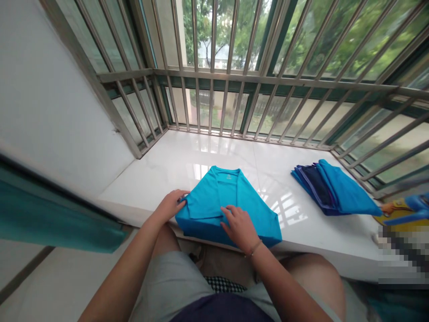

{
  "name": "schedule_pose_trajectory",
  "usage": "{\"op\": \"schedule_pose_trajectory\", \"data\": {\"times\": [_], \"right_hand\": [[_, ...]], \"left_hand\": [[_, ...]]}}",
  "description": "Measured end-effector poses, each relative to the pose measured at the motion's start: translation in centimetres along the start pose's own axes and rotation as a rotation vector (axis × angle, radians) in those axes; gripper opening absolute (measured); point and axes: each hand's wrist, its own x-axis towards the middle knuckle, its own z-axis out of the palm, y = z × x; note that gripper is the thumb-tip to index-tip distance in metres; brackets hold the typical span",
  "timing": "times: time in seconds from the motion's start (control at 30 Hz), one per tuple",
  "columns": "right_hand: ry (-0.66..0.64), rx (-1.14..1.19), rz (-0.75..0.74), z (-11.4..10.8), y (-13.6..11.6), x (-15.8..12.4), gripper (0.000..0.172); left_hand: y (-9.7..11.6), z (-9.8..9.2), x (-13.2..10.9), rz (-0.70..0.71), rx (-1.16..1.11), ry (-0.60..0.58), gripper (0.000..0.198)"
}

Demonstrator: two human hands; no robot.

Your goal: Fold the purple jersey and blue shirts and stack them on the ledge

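A bright blue T-shirt (250, 201) lies spread on the white ledge, its neckline pointing at the window and its lower part reaching the ledge's front edge. One sleeve is turned inward across its left half. At the shirt's left edge, my left hand (171, 206) has its fingers and thumb closed on the cloth by the sleeve. My right hand (239, 227) rests palm down on the shirt's middle, fingers stretched out and apart, near the end of the turned-in sleeve. Cloth beneath the right hand is hidden.
Folded blue and dark navy garments (346, 190) lie in a stack on the ledge (161, 165) to the right. Beyond it, a yellow and blue object (407, 210) is partly blurred. Metal window bars (221, 107) border the back. A teal curtain (60, 219) hangs at left.
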Motion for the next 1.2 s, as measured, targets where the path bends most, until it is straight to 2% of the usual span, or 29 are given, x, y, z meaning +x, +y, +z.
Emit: {"op": "schedule_pose_trajectory", "data": {"times": [0.1, 0.2, 0.37, 0.5, 0.6, 0.77, 0.87, 0.97, 1.03, 1.1, 1.2], "right_hand": [[-0.016, -0.051, -0.037, 1.4, -1.4, 2.1, 0.032], [0.023, -0.074, -0.113, 2.1, -1.3, 2.9, 0.019], [0.218, 0.011, -0.248, 2.0, -1.1, 1.6, 0.026], [0.133, 0.017, -0.342, 2.5, -1.1, 0.6, 0.021], [0.086, 0.049, -0.334, 2.9, -0.8, 0.3, 0.018], [0.138, 0.144, -0.195, 1.8, -0.4, 1.0, 0.03], [0.148, 0.151, -0.057, 0.6, 0.0, 3.7, 0.036], [0.141, 0.097, 0.025, 0.2, 0.4, 8.3, 0.045], [0.071, 0.047, 0.0, 0.6, 0.8, 11.7, 0.055], [-0.053, 0.018, -0.044, 1.4, 1.2, 14.7, 0.065], [-0.168, 0.012, -0.034, 2.5, 2.3, 18.1, 0.072]], "left_hand": [[-0.4, 0.3, 0.6, -0.05, -0.072, 0.018, 0.036], [-0.7, 0.5, 0.5, -0.073, -0.124, 0.088, 0.033], [-0.4, 0.6, 0.1, -0.066, -0.171, 0.121, 0.034], [0.0, 0.6, 0.2, -0.059, -0.127, 0.085, 0.033], [0.0, 0.7, 0.3, -0.03, -0.077, 0.09, 0.032], [0.0, 0.9, 0.1, 0.015, -0.047, 0.126, 0.031], [0.4, 0.8, 0.2, 0.003, -0.029, 0.13, 0.026], [0.8, 0.8, 0.3, -0.022, -0.004, 0.142, 0.023], [0.9, 0.9, 0.3, -0.03, 0.006, 0.159, 0.025], [1.0, 1.1, 0.4, -0.035, 0.02, 0.175, 0.025], [0.8, 1.3, 0.4, -0.041, 0.054, 0.204, 0.028]]}}
